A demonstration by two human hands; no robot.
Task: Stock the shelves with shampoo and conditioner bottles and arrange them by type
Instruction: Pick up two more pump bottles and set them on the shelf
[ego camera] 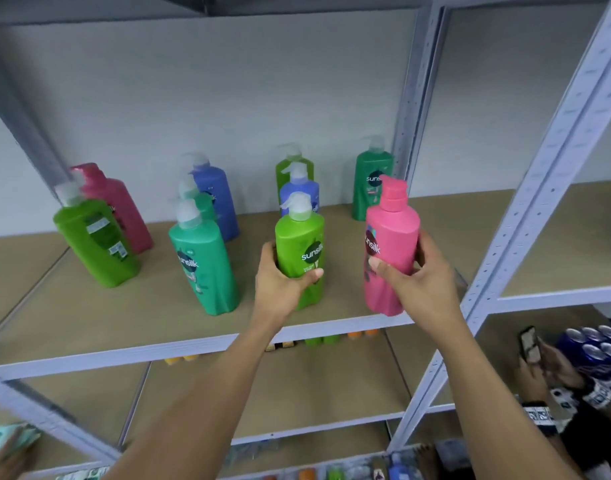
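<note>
The left hand [280, 282] and right hand [418, 282] are bare with short nails; the forearms [207, 393] behind them are unsleeved.

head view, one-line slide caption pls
Left hand grips a lime green pump bottle and right hand a pink plastic bottle at the front of a beige shelf.

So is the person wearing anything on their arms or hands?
No. The left forearm and right forearm are bare, no sleeves showing. The left hand and right hand have no gloves, rings, watch or bracelets; thumbnails look plain.

Blue cans [605, 344] lie beside a dark phone [528, 342].
</note>
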